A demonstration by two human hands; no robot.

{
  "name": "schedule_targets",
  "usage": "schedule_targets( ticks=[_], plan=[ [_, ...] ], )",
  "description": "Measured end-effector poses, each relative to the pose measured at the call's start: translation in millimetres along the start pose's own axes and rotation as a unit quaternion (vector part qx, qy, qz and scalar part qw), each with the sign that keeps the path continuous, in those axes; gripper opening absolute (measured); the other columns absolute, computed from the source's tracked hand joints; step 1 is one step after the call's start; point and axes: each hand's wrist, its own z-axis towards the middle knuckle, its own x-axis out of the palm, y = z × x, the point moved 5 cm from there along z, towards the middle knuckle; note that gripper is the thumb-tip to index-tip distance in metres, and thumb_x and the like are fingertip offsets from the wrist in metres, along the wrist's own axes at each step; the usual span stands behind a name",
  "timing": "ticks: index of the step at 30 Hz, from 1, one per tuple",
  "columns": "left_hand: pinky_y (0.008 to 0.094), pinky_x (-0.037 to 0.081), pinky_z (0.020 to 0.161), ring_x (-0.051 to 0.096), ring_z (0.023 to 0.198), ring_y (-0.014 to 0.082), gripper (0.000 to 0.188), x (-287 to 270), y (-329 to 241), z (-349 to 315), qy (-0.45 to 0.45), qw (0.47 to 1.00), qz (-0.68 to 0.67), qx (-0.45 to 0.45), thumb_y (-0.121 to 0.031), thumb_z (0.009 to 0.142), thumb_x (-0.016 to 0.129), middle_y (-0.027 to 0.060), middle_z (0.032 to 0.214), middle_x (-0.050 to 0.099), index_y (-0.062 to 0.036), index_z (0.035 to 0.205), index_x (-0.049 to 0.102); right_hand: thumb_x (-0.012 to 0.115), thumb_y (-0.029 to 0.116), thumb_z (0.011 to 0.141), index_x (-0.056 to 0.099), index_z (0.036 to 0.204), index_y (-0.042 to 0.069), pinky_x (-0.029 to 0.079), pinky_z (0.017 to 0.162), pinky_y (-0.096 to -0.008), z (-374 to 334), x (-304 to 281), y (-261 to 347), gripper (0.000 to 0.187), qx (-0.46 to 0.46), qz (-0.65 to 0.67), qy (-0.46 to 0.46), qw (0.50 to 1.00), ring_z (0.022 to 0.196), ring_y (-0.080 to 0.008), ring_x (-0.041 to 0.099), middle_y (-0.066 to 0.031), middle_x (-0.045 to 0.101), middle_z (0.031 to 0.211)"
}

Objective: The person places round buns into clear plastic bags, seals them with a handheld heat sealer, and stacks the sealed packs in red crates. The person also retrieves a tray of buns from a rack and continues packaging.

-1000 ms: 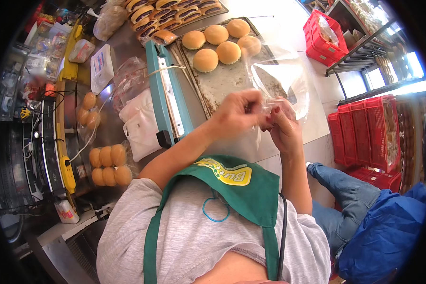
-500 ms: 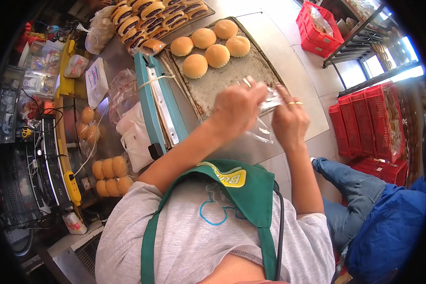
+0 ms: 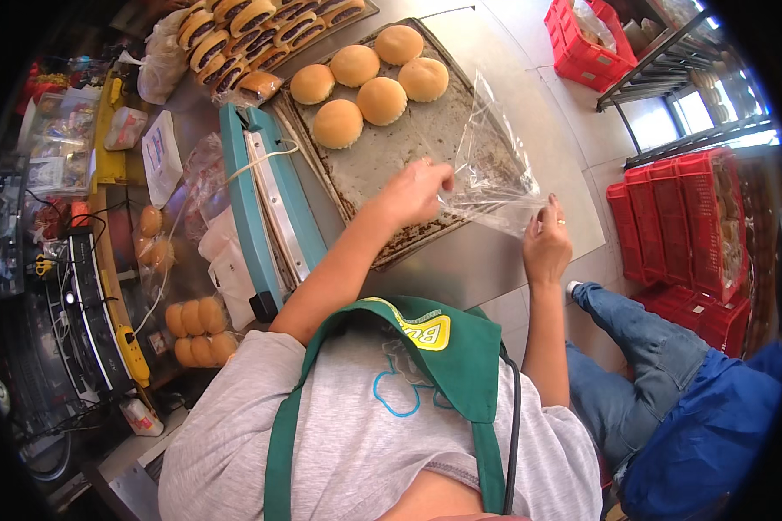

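Between my hands a clear plastic bag (image 3: pixel 493 165) is stretched, its far end standing up over the tray's right edge. My left hand (image 3: pixel 419 191) is closed on the bag's left edge, above the near part of the tray. On the right edge, my right hand (image 3: pixel 547 243) pinches the plastic between thumb and fingers; a ring shows on one finger. Several round golden buns (image 3: pixel 381 102) sit at the far end of the worn metal baking tray (image 3: pixel 382 174). A teal bag sealer (image 3: pixel 256 200) stands left of the tray, beside my left forearm.
Filled bread slices (image 3: pixel 252 43) are piled on another tray at the far left. Bagged buns (image 3: pixel 195 318) lie left of the sealer. Red crates (image 3: pixel 669 221) and a dark rack (image 3: pixel 660 78) stand at right. A person in jeans (image 3: pixel 643 339) is close on my right.
The crumpled bag has been spread out between my hands. My left hand has moved left and a little nearer, away from the right hand. The view has shifted slightly.
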Motion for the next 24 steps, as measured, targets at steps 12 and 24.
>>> schedule_targets(
  ticks=[12, 24],
  plan=[
    [0.0483, 0.047, 0.098, 0.054, 0.12, 0.0379, 0.075, -63.7, 111.4, 85.9, -0.245, 0.933, 0.146, -0.221, -0.036, 0.069, 0.082, 0.0212, 0.13, 0.053, -0.0198, 0.134, 0.048, 0.05, -0.011, 0.07, 0.059, 0.128, 0.009, 0.055, 0.074, -0.0367, 30.9, -0.4, 31.9, 0.062, -0.032, 0.045, 0.003, 0.998, 0.103, -0.0279, 0.067, -0.0047, 0.052, 0.143],
    [0.0334, 0.051, 0.09, 0.064, 0.1, 0.0204, 0.065, -46.0, -64.9, 20.7, 0.007, 0.887, -0.423, 0.187, -0.015, 0.064, 0.076, 0.0079, 0.113, 0.063, -0.009, 0.126, 0.057, 0.048, -0.013, 0.072, 0.044, 0.144, 0.011, 0.048, 0.096, -0.0416, 76.2, -43.6, 83.7, 0.076, -0.07, 0.233, 0.066, 0.968, 0.122, -0.0383, 0.055, -0.0162, 0.052, 0.141]
  ],
)
